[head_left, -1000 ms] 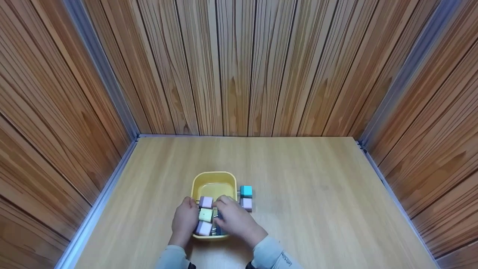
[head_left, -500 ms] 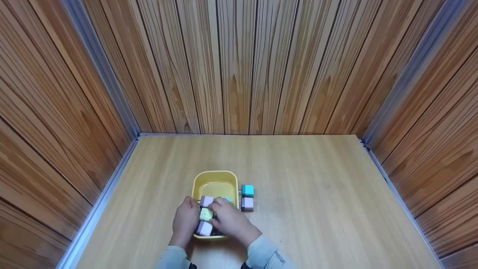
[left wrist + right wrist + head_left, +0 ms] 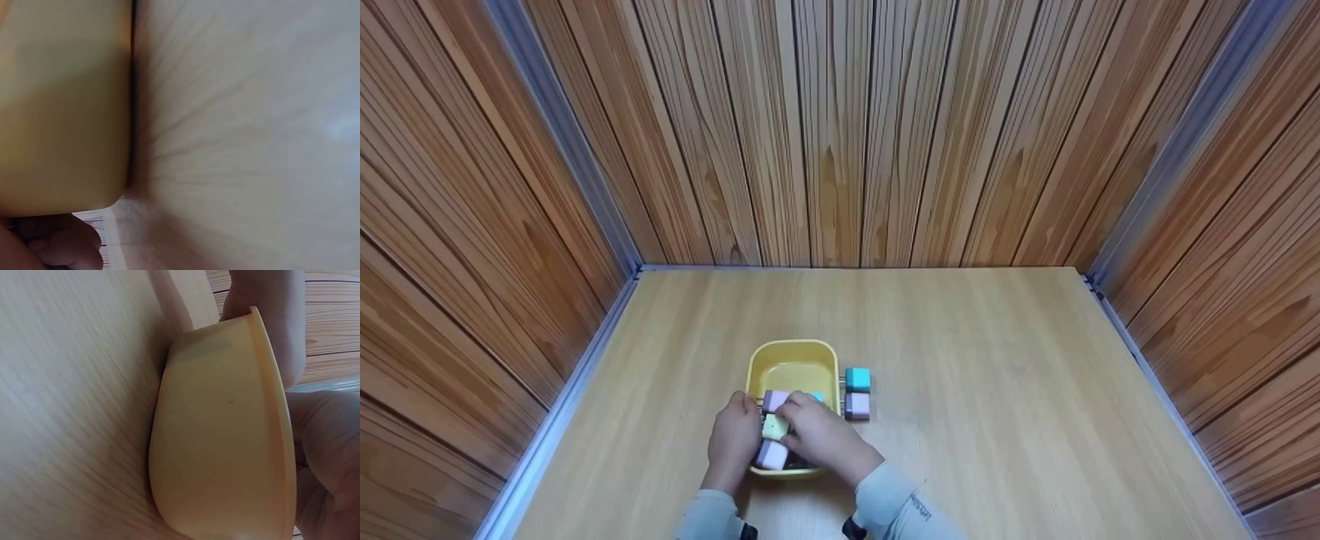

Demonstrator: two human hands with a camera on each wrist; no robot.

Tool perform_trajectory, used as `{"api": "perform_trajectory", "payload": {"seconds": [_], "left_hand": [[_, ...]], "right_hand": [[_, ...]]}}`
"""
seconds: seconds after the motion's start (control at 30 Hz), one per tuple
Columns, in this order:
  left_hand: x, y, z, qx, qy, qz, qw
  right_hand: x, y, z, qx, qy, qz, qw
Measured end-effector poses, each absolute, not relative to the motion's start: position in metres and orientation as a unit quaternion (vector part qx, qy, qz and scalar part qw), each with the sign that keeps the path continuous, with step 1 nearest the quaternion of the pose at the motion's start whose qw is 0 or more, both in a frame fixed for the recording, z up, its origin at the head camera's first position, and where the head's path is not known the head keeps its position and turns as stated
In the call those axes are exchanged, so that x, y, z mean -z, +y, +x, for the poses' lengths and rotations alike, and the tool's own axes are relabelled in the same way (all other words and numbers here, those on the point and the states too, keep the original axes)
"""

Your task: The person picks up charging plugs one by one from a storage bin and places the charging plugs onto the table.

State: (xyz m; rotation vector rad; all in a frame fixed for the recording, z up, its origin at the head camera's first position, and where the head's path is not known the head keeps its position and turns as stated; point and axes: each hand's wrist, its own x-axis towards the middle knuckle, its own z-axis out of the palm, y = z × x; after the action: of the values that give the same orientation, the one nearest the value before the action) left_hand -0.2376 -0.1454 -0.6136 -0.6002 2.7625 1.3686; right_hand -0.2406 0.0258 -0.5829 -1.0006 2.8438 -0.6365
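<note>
A yellow plastic bin (image 3: pixel 793 343) stands on the table. My left hand (image 3: pixel 733 437) is at its left rim with curled fingers and appears to grip it; the fingertips' contact is hidden from the head. Down the bin's left side lie a lilac block (image 3: pixel 774 401), a pale yellow block (image 3: pixel 773 427) and another lilac block (image 3: pixel 772 455), each small and plug-like. My right hand (image 3: pixel 823 435) reaches over the right rim, thumb and index bent about the yellow block, apparently pinching it. Behind that hand part of a turquoise piece (image 3: pixel 817 395) shows; dark pieces below are mostly hidden.
Just outside the right rim sit a turquoise block (image 3: pixel 857 379) and a lilac one (image 3: pixel 856 406), with thin metal prongs toward the bin. The wooden table (image 3: pixel 960 360) is enclosed by wood-panelled walls (image 3: pixel 840 135) at the back and sides.
My right hand has moved slightly left, from the dark piece to the pale yellow block. A turquoise piece has come into sight behind it. The left hand stays at the rim.
</note>
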Motion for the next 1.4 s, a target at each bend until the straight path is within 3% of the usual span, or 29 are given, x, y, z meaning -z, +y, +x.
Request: {"api": "perform_trajectory", "payload": {"seconds": [0.47, 0.87, 1.1, 1.4], "left_hand": [[0.6124, -0.1423, -0.2396, -0.446, 0.872, -0.202, 0.015], [0.6094, -0.1433, -0.2424, -0.464, 0.859, -0.212, 0.036], [0.6133, -0.1448, -0.239, -0.425, 0.885, -0.187, -0.01], [0.6113, -0.1438, -0.2383, -0.471, 0.857, -0.207, 0.029]], "right_hand": [[0.5811, 0.0253, -0.2435, 0.209, 0.911, -0.354, 0.03], [0.5741, 0.0224, -0.247, 0.205, 0.918, -0.334, 0.065], [0.5782, 0.0199, -0.2464, 0.194, 0.912, -0.36, 0.03], [0.5763, 0.0181, -0.2461, 0.199, 0.913, -0.352, 0.06]]}}
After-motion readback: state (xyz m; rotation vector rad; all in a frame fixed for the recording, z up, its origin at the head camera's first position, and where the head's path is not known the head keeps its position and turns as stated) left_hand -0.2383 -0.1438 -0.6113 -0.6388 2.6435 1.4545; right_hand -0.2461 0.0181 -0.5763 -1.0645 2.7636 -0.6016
